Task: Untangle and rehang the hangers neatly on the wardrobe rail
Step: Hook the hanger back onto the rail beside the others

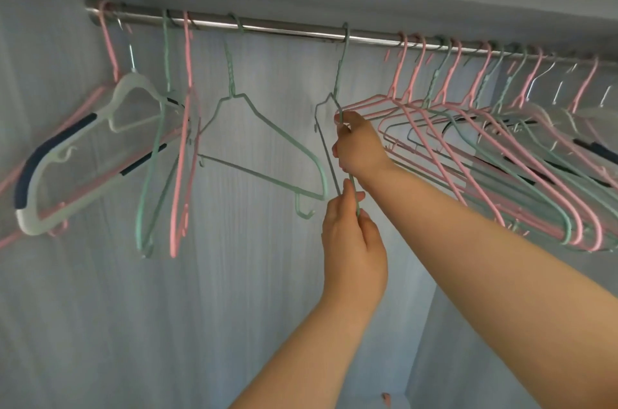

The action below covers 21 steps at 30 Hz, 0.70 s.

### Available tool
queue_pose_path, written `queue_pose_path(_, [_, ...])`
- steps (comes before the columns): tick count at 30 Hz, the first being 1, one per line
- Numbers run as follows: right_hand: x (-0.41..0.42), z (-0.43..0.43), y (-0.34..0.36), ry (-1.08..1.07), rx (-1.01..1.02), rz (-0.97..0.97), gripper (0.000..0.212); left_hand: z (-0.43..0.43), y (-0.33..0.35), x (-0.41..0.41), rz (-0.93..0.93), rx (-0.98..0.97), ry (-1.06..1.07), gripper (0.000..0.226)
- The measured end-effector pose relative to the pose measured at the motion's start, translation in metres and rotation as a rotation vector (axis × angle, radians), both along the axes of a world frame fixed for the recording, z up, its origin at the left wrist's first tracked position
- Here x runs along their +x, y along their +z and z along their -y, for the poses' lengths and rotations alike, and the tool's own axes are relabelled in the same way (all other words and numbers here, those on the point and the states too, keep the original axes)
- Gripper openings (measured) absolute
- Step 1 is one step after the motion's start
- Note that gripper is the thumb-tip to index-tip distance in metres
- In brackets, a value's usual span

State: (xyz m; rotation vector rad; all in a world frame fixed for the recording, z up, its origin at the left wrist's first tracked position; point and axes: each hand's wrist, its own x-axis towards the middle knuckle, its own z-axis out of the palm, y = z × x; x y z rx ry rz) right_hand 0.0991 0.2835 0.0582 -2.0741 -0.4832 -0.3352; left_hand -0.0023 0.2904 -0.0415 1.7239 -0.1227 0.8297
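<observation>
Hanger in work: a thin green wire hanger is hooked on the round steel wardrobe rail, between the spaced hangers and the crowded pink and green bundle.
Upper grip: the right hand is clenched on the hanger's shoulder, seemingly to keep it clear of the bundle.
Lower grip: the left hand is pinched on its lower wire, probably so it can be squared.
</observation>
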Motion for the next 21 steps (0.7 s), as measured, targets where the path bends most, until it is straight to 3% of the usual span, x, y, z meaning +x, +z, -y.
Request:
queue_pose_path(5, [-0.001, 0.000, -0.006, -0.019, 0.070, 0.014, 0.038, 0.000, -0.009, 0.001, -0.023, 0.013, -0.003, 0.049])
queue_pose_path(8, [-0.010, 0.004, -0.006, 0.001, 0.130, -0.077, 0.033, -0.001, -0.010, -0.002, -0.026, 0.033, -0.001, 0.047])
queue_pose_path(11, [-0.017, 0.003, -0.004, -0.012, 0.192, -0.140, 0.044, -0.008, -0.014, -0.011, -0.037, 0.038, -0.027, 0.044])
queue_pose_path(14, [-0.025, 0.007, 0.000, -0.105, 0.115, 0.066, 0.053, -0.024, -0.024, -0.031, -0.034, -0.037, 0.017, 0.041])
queue_pose_path(17, [-0.048, 0.008, 0.014, -0.001, 0.129, 0.317, 0.038, -0.035, -0.026, -0.054, 0.118, -0.177, 0.213, 0.036])
queue_pose_path(19, [-0.063, 0.003, 0.026, 0.099, 0.052, 0.320, 0.034, -0.038, -0.017, -0.063, 0.225, -0.177, 0.280, 0.033])
queue_pose_path(21, [-0.072, -0.005, 0.035, 0.119, -0.175, 0.258, 0.042, -0.041, -0.004, -0.068, 0.276, -0.082, 0.294, 0.041])
